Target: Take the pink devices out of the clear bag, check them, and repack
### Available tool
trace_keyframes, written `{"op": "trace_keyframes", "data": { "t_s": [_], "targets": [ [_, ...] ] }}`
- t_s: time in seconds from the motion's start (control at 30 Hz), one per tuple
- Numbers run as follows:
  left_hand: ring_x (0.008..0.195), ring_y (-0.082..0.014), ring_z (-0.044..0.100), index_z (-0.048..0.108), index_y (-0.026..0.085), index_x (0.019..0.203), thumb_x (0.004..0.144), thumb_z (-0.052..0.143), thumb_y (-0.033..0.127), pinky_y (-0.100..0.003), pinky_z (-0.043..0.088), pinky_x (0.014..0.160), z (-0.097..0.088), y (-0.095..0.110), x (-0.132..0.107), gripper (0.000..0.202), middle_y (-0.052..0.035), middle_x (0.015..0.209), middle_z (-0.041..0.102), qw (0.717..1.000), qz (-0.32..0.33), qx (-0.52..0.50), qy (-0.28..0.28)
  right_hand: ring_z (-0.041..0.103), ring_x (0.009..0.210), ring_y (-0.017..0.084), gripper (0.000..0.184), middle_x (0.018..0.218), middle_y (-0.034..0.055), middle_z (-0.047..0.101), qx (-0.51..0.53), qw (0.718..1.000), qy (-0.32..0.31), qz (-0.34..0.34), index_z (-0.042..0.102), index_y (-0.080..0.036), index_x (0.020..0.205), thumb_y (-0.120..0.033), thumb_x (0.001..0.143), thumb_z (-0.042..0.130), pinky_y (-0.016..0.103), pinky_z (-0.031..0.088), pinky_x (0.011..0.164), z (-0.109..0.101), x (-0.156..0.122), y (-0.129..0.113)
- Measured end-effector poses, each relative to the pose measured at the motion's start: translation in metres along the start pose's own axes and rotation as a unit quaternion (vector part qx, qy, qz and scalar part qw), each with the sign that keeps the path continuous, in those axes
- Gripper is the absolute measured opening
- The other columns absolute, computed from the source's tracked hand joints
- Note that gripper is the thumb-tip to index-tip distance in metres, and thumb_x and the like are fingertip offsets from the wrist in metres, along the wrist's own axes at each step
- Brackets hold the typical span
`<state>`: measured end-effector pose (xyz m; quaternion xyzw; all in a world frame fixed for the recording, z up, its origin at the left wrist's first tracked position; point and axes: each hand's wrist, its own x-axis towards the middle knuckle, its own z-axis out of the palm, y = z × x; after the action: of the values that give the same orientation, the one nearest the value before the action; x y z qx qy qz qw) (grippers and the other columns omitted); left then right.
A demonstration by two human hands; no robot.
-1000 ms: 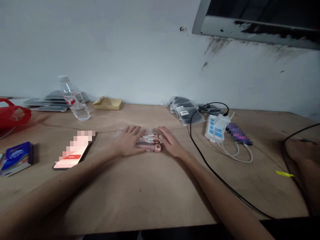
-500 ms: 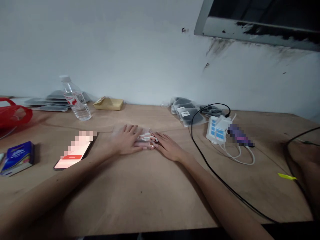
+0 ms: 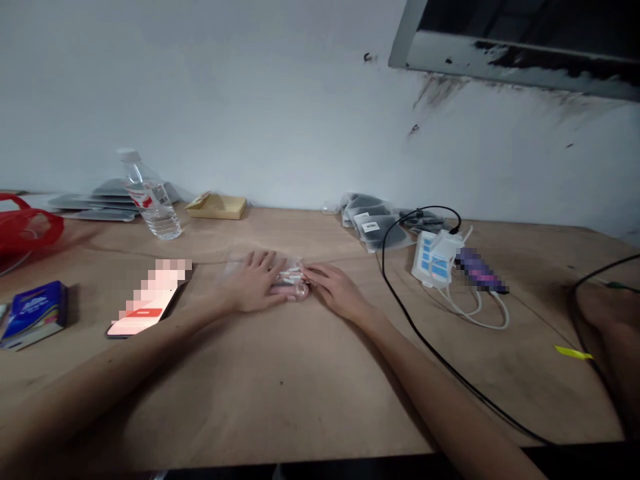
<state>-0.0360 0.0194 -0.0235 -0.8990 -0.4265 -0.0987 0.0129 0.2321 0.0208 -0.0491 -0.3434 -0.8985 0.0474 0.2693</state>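
A clear plastic bag [image 3: 289,289] lies on the table, with small pink and white pieces inside that are too small to name. My left hand [image 3: 255,283] rests flat across the bag's left part, fingers spread, covering much of it. At the bag's right edge is my right hand [image 3: 337,290]. Its fingers are held together and curved, and the fingertips and thumb close on the bag's edge.
Left on the table [image 3: 300,400] lie a lit phone [image 3: 145,300], a blue packet [image 3: 35,313] and a red bag [image 3: 30,230]. Behind stand a water bottle [image 3: 150,200] and a cardboard tray [image 3: 217,207]. Right are grey packets [image 3: 377,227], a power strip [image 3: 433,260] and a black cable [image 3: 415,327].
My right hand has gone from lying flat over the bag's right end to curved fingers at its edge, uncovering more of that end. My left hand stays nearly in place.
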Motion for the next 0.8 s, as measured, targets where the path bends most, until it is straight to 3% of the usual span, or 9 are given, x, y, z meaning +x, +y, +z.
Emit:
{"op": "trace_keyframes", "data": {
  "t_s": [0.13, 0.23, 0.4, 0.6, 0.7, 0.8],
  "targets": [
    [0.141, -0.0432, 0.037, 0.04, 0.019, 0.149, 0.089, 0.033, 0.081, -0.061, 0.025, 0.114, -0.002, -0.002, 0.0, 0.086, -0.0197, 0.151, 0.046, 1.0, 0.011, -0.01, 0.008, 0.058, 0.126, 0.026, 0.043, 0.139, 0.0072, 0.062, -0.019, 1.0, 0.004, 0.003, 0.061, -0.034, 0.139, -0.017, 0.1, 0.05, 0.052, 0.049, 0.105, -0.003, 0.001, 0.001],
    [0.135, -0.0412, 0.043, 0.042, 0.018, 0.148, 0.091, 0.034, 0.079, -0.059, 0.031, 0.111, -0.007, 0.0, 0.0, 0.083, -0.0197, 0.146, 0.05, 1.0, 0.013, -0.013, 0.015, 0.051, 0.136, 0.027, 0.045, 0.148, 0.007, 0.056, -0.022, 1.0, -0.011, 0.0, 0.057, -0.031, 0.143, -0.018, 0.101, 0.047, 0.053, 0.044, 0.111, 0.002, 0.0, -0.003],
    [0.136, -0.0403, 0.043, 0.045, 0.018, 0.147, 0.09, 0.04, 0.079, -0.059, 0.028, 0.114, -0.008, 0.003, 0.0, 0.083, -0.0201, 0.147, 0.049, 1.0, 0.009, -0.012, 0.014, 0.038, 0.148, 0.028, 0.051, 0.157, 0.0105, 0.046, 0.056, 0.997, -0.052, 0.01, 0.04, -0.023, 0.155, -0.028, 0.105, 0.038, 0.056, 0.037, 0.118, 0.016, 0.001, -0.012],
    [0.142, -0.0413, 0.037, 0.043, 0.022, 0.148, 0.088, 0.043, 0.08, -0.06, 0.026, 0.116, -0.002, 0.0, 0.0, 0.084, -0.018, 0.152, 0.045, 1.0, 0.012, -0.018, 0.015, 0.048, 0.14, 0.031, 0.056, 0.15, 0.0149, 0.053, 0.074, 0.996, 0.002, 0.055, 0.047, -0.023, 0.151, -0.048, 0.1, 0.051, 0.058, 0.04, 0.114, 0.01, -0.001, -0.001],
    [0.142, -0.0415, 0.037, 0.043, 0.021, 0.149, 0.089, 0.044, 0.079, -0.061, 0.024, 0.116, -0.004, 0.003, 0.0, 0.083, -0.0185, 0.151, 0.046, 1.0, 0.014, -0.018, 0.011, 0.036, 0.148, 0.035, 0.064, 0.158, 0.017, 0.043, 0.019, 0.997, -0.037, 0.065, 0.047, -0.021, 0.151, -0.058, 0.098, 0.052, 0.06, 0.034, 0.118, 0.009, -0.004, 0.004],
    [0.142, -0.0424, 0.037, 0.044, 0.018, 0.148, 0.088, 0.044, 0.079, -0.063, 0.022, 0.117, -0.005, 0.012, -0.001, 0.086, -0.0216, 0.15, 0.046, 1.0, 0.022, -0.005, 0.004, 0.024, 0.153, 0.035, 0.06, 0.165, 0.0144, 0.031, -0.021, 0.995, -0.077, 0.063, 0.048, -0.021, 0.15, -0.054, 0.101, 0.048, 0.059, 0.028, 0.121, 0.014, -0.007, 0.004]
  ]
}}
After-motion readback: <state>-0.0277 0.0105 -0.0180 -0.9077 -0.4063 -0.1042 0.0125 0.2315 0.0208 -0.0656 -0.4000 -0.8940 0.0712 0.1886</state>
